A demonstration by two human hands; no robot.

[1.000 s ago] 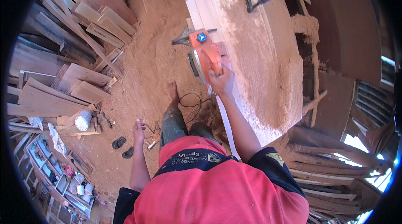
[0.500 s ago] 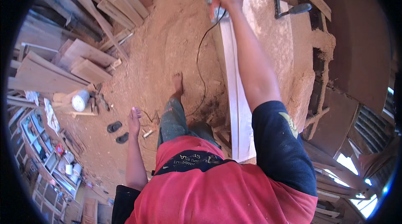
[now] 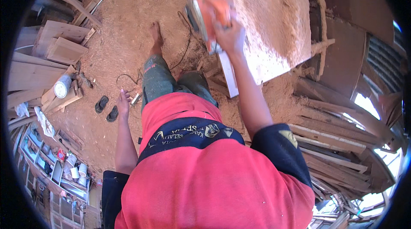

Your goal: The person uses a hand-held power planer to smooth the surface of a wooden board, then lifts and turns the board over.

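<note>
My right hand (image 3: pixel 231 36) is wrapped round the rear handle of an orange electric planer (image 3: pixel 209 13) with a blue knob. The planer sits along the left edge of a pale wooden board (image 3: pixel 228 75), over the sawdust-strewn bench; its underside is hidden. My left hand (image 3: pixel 123 99) hangs low at my left side, holding nothing, its fingers loosely stretched. A dark power cord (image 3: pixel 182 53) loops across the floor beside my foot.
Wood shavings cover the floor (image 3: pixel 124 36). At left lean several boards (image 3: pixel 64 51), near a white bucket (image 3: pixel 63 86) and black sandals (image 3: pixel 112 113). A cluttered shelf (image 3: pixel 55 169) stands at lower left. Stacked planks (image 3: pixel 338 143) lie at right.
My right hand has drawn the planer back toward me along the board. The view has shifted, and the clamp at the far right is out of sight. My left hand stays low and free.
</note>
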